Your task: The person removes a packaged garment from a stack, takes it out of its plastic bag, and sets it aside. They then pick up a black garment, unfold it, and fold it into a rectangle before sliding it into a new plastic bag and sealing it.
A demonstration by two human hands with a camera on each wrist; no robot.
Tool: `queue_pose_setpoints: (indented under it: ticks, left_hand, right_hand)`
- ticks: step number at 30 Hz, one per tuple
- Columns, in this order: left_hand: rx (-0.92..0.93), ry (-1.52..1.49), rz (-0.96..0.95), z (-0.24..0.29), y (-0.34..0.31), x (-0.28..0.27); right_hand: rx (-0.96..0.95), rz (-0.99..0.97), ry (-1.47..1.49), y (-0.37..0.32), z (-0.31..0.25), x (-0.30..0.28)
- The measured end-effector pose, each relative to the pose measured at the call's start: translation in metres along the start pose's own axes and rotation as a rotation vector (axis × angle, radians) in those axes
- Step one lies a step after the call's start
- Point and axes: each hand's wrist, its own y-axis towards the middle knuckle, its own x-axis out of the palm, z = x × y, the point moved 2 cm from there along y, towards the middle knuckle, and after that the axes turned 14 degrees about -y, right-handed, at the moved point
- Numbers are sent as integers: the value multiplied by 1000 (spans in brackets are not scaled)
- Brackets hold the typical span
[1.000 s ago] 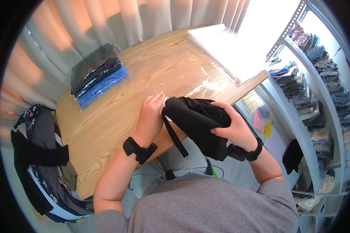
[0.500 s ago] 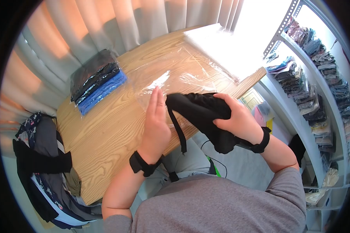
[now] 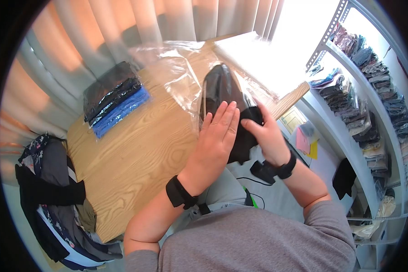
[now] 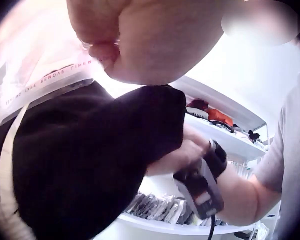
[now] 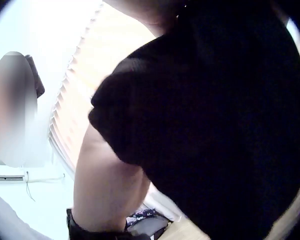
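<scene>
A folded black garment (image 3: 242,147) is held over the table's near edge, its far end inside a clear plastic bag (image 3: 181,75). My right hand (image 3: 273,138) grips the garment's right side, thumb on top and fingers hidden at the far side. Fingers straight and close together, my left hand (image 3: 215,143) lies over the bagged part; its thumb is hidden in the head view. In the left wrist view, a bag strip with red lettering (image 4: 50,86) runs along the black cloth (image 4: 80,165). Dark cloth (image 5: 205,115) fills much of the right wrist view.
Bagged black and blue garments (image 3: 115,99) lie at the wooden table's (image 3: 136,177) back left. A stack of clear bags (image 3: 249,54) lies at the back right. Loose clothes (image 3: 50,190) hang at the left edge. Shelves of packed clothes (image 3: 367,90) stand on the right.
The left hand has moved right, onto the garment. The bag has risen off the table and now covers the garment's far end. The garment has turned to point away; the right hand still grips it.
</scene>
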Motion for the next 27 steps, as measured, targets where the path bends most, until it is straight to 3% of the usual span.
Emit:
queue_pose_setpoints:
  ticks: [1, 5, 7, 8, 10, 16, 20, 22, 23, 24, 26, 27]
  left_hand:
    - [26, -17, -7, 1, 3, -3]
    - [123, -87, -97, -1, 14, -13]
    - [143, -97, -138, 4, 17, -18]
    - [160, -106, -176, 6, 19, -21]
    - [191, -110, -198, 8, 18, -24]
    - [204, -222, -179, 19, 12, -32]
    - [171, -278, -153, 20, -2, -36]
    - [136, -303, -110, 13, -14, -30]
    - [103, -327, -62, 8, -20, -26]
    - [96, -326, -62, 4, -26, -23]
    - [67, -327, 6, -3, -36, -18]
    - [57, -325, 7, -7, -40, -16]
  right_hand:
    - [-37, -28, -106, 0, 7, 2]
    - [-2, -95, 93, -2, 10, 11]
    - [-242, 128, -88, 5, 17, 13]
    - [-250, 133, -84, 6, 17, 11]
    - [-177, 24, 33, 5, 7, 13]
    - [-114, 104, 41, 22, -11, 16]
    - [-210, 75, -206, 38, -24, 21]
    - [-67, 214, -653, 43, -16, 27]
    - [-136, 68, -802, 46, -16, 29]
    - [-134, 61, -800, 55, -3, 32]
    - [-437, 16, -435, 74, 33, 42]
    - [-486, 26, -545, 63, 21, 45]
